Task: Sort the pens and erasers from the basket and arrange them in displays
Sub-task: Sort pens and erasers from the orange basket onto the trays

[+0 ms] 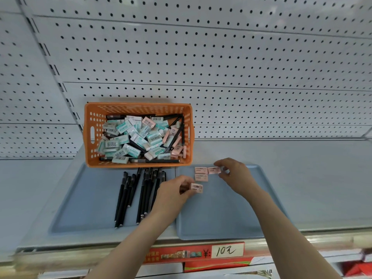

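A pink eraser (197, 187), long axis running left to right, is pinched at its left end by the left hand (173, 192) over the right tray (221, 214). Just beyond, the right hand (234, 175) pinches a second pink eraser (214, 170), also crosswise, beside two laid erasers (201, 177). Black pens (128, 198) lie front to back on the left tray (84, 198), below the orange basket (136, 106).

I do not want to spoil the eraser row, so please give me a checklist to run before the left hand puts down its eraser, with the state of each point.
1. Left hand grips the held eraser: ok.
2. Bare spot on the right tray beside the lower eraser: ok.
3. Right hand away from that spot: not ok, it pinches the top-row eraser just above it.
4. Pens kept apart, on the left tray: ok.
5. Held eraser's print faces like the others: cannot tell, blurred.
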Motion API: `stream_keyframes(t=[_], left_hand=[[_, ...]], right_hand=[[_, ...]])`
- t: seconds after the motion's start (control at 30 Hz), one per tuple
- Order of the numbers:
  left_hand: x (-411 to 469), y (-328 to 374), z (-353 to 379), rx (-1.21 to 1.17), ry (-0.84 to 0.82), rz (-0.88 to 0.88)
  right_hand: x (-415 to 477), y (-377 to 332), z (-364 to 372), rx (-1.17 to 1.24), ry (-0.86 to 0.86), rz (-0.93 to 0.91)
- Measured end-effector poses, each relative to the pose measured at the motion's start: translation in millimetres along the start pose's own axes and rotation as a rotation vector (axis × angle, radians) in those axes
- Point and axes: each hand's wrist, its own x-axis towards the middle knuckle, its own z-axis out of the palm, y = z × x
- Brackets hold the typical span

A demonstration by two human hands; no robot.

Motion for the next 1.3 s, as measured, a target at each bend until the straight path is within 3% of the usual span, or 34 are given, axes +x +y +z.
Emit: stream_keyframes(t=[0.2, 0.43, 0.83, 1.17, 1.3], left_hand=[[-0.6, -0.5, 7.5, 0.104, 0.009, 0.038], [-2.2, -0.7, 8.9, 0.244, 0.067, 0.146], [-3.0, -5.8, 9.0, 0.401, 0.006, 0.242], [-1.3, -10.7, 11.0, 0.418, 0.042, 0.293], [-1.1, -14.2, 11.3, 0.464, 0.039, 0.329]], right_hand=[[6.1, 5.2, 3.9, -0.056, -0.008, -0.048], [-0.6, 6.6, -4.2, -0.032, -0.016, 0.042], [9.5, -3.2, -1.0, -0.127, -0.017, 0.068], [15.8, -8.2, 2.7, -0.135, 0.037, -0.155], [15.7, -28.5, 15.0, -0.106, -0.069, -0.300]])
